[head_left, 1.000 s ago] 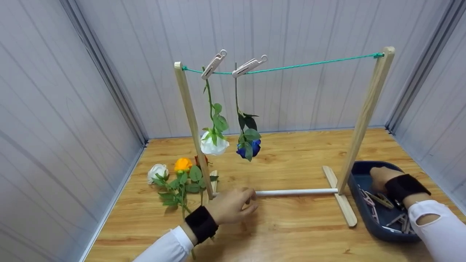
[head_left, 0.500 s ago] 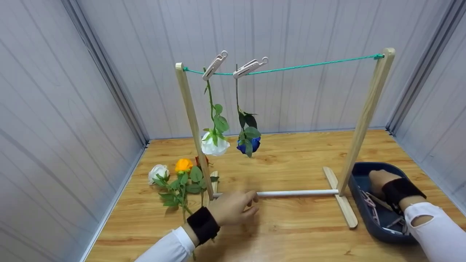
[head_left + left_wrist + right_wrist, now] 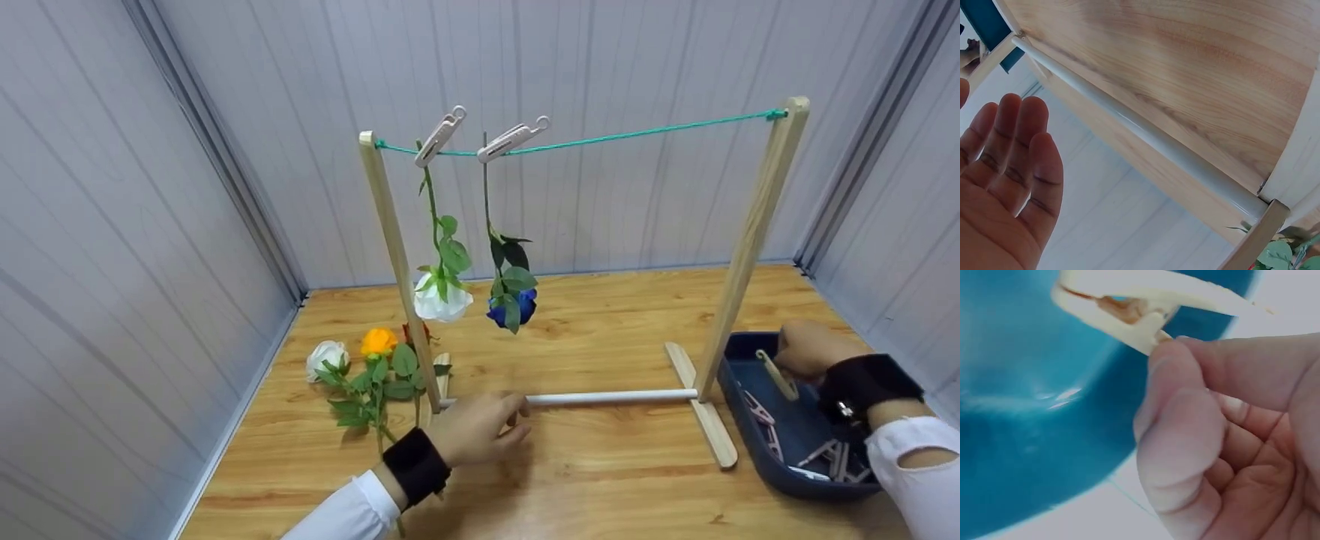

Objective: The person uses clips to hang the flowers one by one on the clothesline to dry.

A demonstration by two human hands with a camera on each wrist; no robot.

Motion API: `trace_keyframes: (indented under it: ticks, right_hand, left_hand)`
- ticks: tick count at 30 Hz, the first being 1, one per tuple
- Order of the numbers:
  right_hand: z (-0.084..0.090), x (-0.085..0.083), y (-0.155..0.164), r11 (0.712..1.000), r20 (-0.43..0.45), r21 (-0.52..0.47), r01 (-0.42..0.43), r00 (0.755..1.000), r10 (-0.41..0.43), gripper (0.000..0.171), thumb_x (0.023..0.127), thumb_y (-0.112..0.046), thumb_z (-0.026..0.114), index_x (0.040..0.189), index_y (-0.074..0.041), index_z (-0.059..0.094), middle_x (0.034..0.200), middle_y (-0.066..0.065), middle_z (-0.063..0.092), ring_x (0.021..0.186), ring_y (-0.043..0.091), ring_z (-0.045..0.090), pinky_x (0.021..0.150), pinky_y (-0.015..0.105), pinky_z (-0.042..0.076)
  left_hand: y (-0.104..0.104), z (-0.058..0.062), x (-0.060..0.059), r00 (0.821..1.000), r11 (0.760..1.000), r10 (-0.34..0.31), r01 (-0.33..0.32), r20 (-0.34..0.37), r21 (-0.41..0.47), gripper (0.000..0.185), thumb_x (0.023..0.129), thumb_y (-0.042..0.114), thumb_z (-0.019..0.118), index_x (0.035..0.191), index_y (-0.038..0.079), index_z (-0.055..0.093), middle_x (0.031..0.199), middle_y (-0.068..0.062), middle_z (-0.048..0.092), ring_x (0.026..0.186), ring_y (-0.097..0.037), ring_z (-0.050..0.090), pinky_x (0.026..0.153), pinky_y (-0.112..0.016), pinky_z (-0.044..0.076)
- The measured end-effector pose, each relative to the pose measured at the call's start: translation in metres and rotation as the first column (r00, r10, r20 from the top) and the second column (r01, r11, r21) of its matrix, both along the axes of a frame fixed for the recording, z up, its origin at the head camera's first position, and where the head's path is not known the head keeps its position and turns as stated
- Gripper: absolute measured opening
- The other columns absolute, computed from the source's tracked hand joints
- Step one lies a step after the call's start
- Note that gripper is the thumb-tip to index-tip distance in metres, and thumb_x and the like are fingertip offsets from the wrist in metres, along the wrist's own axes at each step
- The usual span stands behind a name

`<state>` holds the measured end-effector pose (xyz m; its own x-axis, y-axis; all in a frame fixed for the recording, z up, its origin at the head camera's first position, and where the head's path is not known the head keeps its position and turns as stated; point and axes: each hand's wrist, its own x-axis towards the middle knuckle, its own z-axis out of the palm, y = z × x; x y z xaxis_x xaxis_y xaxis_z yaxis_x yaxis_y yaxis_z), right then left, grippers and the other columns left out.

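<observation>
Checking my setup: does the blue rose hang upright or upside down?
Upside down: a clothespin grips its stem at the cord, bloom below.

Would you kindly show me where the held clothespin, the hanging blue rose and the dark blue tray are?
Held clothespin [image 3: 1137, 284]: right wrist view, on its upper arm.
Hanging blue rose [image 3: 527, 302]: head view, on its petals.
Dark blue tray [image 3: 811, 490]: head view, on its near wall.
</observation>
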<state>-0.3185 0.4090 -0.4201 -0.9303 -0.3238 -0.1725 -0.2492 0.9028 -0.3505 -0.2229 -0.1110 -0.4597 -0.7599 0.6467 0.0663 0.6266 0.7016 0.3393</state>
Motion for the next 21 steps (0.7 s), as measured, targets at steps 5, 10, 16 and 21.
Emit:
trace_keyframes:
  ticks: [5, 10, 16, 21]
  right_hand:
    - [0.029, 0.022, -0.01, 0.986, 0.005, -0.164, 0.028, 1.0, -0.027, 0.022, 0.104, -0.002, 0.056, 0.085, 0.0, 0.068, 0.066, -0.001, 0.061, 0.056, 0.013, 0.059, 0.052, 0.029, 0.052]
    - [0.051, 0.046, -0.028, 0.946, -0.04, -0.319, -0.058, 0.998, 0.047, 0.016, 0.108, 0.0, 0.056, 0.1, 0.006, 0.069, 0.07, 0.0, 0.063, 0.056, 0.008, 0.057, 0.051, 0.028, 0.052]
    - [0.051, 0.066, -0.058, 0.748, -0.203, -0.576, -0.33, 0.944, 0.261, 0.013, 0.104, 0.011, 0.06, 0.099, 0.006, 0.071, 0.073, -0.012, 0.068, 0.058, 0.002, 0.06, 0.047, 0.026, 0.051]
    - [0.043, 0.076, -0.092, 0.56, -0.294, -0.732, -0.388, 0.922, 0.254, 0.015, 0.101, 0.019, 0.058, 0.098, 0.009, 0.07, 0.08, -0.01, 0.074, 0.062, 0.001, 0.066, 0.049, 0.024, 0.055]
  left_hand:
    - [0.002, -0.001, -0.001, 1.0, 1.0, 0.011, -0.012, 0.027, 0.023, 0.023, 0.114, 0.031, 0.058, 0.117, 0.014, 0.073, 0.101, 0.004, 0.073, 0.083, -0.003, 0.064, 0.074, -0.021, 0.055]
    - [0.003, -0.002, -0.001, 0.998, 0.996, 0.022, -0.026, 0.053, 0.081, 0.027, 0.116, 0.031, 0.051, 0.117, 0.014, 0.072, 0.095, 0.007, 0.069, 0.078, -0.001, 0.058, 0.071, -0.022, 0.052]
    - [0.007, 0.004, 0.0, 0.984, 0.957, 0.041, -0.089, 0.173, 0.277, 0.031, 0.116, 0.032, 0.051, 0.126, 0.008, 0.068, 0.098, -0.001, 0.075, 0.077, -0.002, 0.062, 0.072, -0.022, 0.055]
    - [0.011, 0.011, -0.002, 0.983, 0.923, 0.044, -0.109, 0.18, 0.369, 0.035, 0.117, 0.033, 0.048, 0.13, 0.007, 0.068, 0.101, -0.005, 0.075, 0.081, -0.003, 0.062, 0.075, -0.023, 0.055]
